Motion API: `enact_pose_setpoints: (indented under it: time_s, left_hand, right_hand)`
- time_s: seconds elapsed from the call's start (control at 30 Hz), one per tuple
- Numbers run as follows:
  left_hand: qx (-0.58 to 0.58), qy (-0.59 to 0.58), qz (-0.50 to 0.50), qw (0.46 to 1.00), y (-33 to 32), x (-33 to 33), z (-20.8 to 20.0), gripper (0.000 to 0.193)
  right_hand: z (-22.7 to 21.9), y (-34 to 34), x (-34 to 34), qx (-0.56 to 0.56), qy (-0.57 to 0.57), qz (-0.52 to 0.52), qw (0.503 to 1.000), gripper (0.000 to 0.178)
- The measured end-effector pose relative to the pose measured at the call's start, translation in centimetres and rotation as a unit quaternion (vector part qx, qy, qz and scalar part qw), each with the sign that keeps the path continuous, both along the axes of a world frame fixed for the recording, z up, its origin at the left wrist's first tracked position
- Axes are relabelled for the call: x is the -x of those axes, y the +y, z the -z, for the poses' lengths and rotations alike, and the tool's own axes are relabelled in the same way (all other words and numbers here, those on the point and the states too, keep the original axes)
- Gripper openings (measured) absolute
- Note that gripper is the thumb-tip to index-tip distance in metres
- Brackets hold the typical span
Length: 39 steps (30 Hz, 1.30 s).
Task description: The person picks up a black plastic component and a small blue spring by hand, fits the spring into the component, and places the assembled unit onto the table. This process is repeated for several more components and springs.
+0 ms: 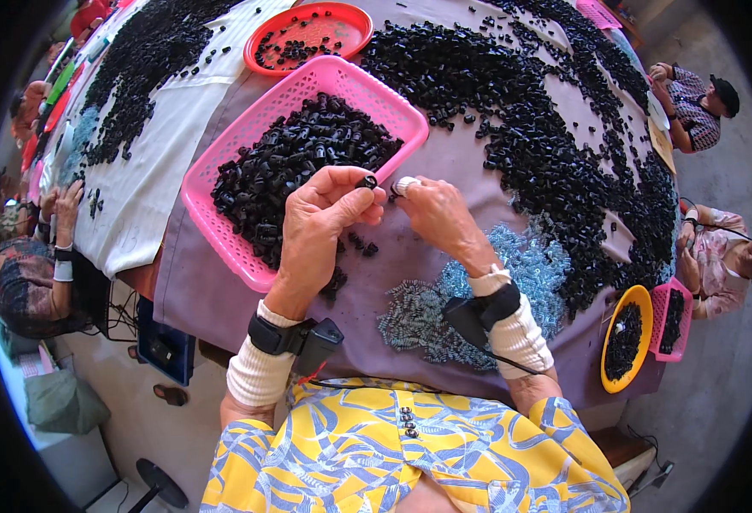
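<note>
Between the thumb and fingers of my left hand is a small black plastic cap. My right hand is close beside it with fingers curled and pressed together. A white wrap covers one of its fingertips, and a dark bit shows there, too small to name. Both hands are over the near right side of a pink perforated basket, which is heaped with similar black plastic parts. Several loose black pieces lie on the cloth below my hands.
A pile of small shiny pale-blue coils like springs lies near my right forearm. Black parts spread over the cloth-covered table. A red tray is behind the basket; a yellow bowl stands at right. Other people sit around.
</note>
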<state>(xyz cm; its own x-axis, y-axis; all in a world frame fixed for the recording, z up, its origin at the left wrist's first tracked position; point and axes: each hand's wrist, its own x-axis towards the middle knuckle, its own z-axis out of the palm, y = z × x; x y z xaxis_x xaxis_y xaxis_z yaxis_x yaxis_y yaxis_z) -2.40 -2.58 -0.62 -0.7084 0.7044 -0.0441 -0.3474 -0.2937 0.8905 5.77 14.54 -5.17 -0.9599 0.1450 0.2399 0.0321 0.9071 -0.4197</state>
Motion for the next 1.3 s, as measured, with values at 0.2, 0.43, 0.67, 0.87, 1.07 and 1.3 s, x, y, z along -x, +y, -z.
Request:
enact_pose_setpoints:
  time_s: [0.2, 0.43, 0.67, 0.87, 1.07, 1.3]
  left_hand:
    - [-0.002, -0.005, 0.003, 1.000, -0.4, 0.4, 0.2, 0.018]
    - [0.008, -0.018, 0.002, 1.000, 0.0, -0.3, 0.5, 0.017]
    - [-0.012, -0.054, 0.059, 0.997, 2.5, -2.2, 0.7, 0.023]
    - [-0.023, -0.080, 0.100, 0.992, 3.6, -2.7, 0.6, 0.022]
    - [0.011, -0.027, 0.091, 0.995, 3.7, -2.8, -0.3, 0.021]
    - [0.044, -0.008, 0.103, 0.994, 3.6, -2.4, -0.1, 0.021]
  right_hand:
    - [1.2, -0.8, 1.1, -0.133, -0.039, 0.015, 0.990, 0.006]
    - [-0.7, -0.1, -0.5, 0.013, 0.019, -0.016, 1.000, 0.009]
    - [-5.3, -0.3, -4.5, 0.344, 0.123, 0.042, 0.930, 0.022]
    - [-6.0, -0.1, -5.4, 0.340, 0.146, 0.053, 0.928, 0.020]
    - [-7.2, 0.7, -5.3, 0.143, 0.169, 0.006, 0.975, 0.017]
    - [-8.5, 0.7, -5.0, 0.020, 0.136, -0.043, 0.990, 0.014]
